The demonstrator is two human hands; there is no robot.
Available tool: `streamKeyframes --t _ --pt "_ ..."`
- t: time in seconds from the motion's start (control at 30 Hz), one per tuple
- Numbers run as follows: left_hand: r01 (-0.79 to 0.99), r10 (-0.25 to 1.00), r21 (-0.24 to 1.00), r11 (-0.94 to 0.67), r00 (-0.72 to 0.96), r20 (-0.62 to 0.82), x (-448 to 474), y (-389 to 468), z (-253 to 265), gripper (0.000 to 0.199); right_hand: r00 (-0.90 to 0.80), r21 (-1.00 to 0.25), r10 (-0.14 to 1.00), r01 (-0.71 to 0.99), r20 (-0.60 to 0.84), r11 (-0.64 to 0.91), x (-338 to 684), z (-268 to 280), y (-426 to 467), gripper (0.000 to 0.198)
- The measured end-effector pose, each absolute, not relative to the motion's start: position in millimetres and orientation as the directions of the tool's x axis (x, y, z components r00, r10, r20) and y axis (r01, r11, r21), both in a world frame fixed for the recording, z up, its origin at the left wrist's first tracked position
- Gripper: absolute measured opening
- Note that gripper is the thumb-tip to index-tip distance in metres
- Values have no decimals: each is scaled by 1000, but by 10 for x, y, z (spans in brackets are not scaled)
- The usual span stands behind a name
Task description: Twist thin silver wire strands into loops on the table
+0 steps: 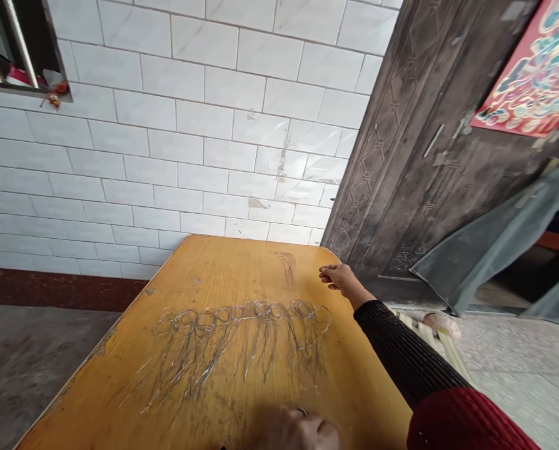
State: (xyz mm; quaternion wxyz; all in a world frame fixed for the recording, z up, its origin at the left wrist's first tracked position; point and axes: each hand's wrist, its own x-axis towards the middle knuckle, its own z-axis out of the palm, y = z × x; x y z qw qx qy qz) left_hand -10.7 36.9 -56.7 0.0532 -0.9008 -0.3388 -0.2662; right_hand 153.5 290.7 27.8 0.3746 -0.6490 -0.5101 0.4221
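Note:
My right hand (336, 276) is stretched out over the far right of the wooden table (223, 262), thumb and fingers pinched together. Whatever may be between them is too small to make out. At the near edge my left hand (302, 431) is smeared by motion and partly cut off, with a dark ring on one finger. Its fingertips are hidden. Across the middle of the table lies a row of several thin wire loops (223, 317), their long tails fanned toward me. A few loose bent wires (286, 265) lie farther back, left of my right hand.
A white tiled wall (204, 156) stands behind the table. Right of it are a dark carved door (392, 162) with a red poster (537, 69) and a grey-green curtain (499, 250). A pale slatted seat (429, 337) stands beside the table. A barred window (21, 44) is upper left.

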Motion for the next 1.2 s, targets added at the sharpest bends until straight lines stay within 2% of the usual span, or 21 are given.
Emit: streamKeyframes --t 0.13,0.3,0.5,0.6,0.67,0.8,0.97,1.2 --pt "657 641 138 -741 631 438 -150 318 -378 13 130 -930 984 329 -126 -162 1847 148 2446 8" --pt "693 707 221 -686 564 426 -192 281 -245 20 95 -924 990 358 -107 -134 2002 -133 2027 13" --pt "687 717 267 -676 530 453 -197 302 -299 21 113 -875 992 484 51 -10 1887 -254 1995 19" --pt "672 712 287 -683 525 466 -194 322 -313 22 124 -848 985 529 120 37 1798 -270 2014 12" --pt "664 710 297 -687 526 468 -189 335 -308 22 130 -842 981 537 146 54 1766 -291 2018 16" --pt "654 721 335 -678 507 471 -190 353 -291 23 120 -860 984 507 131 52 1778 -346 2022 27" --pt "651 724 345 -677 501 475 -205 349 -291 24 128 -881 986 471 106 34 1797 -369 2039 24" --pt "650 737 366 -667 498 458 -200 345 -291 23 119 -844 986 536 114 33 1757 -375 2063 28"
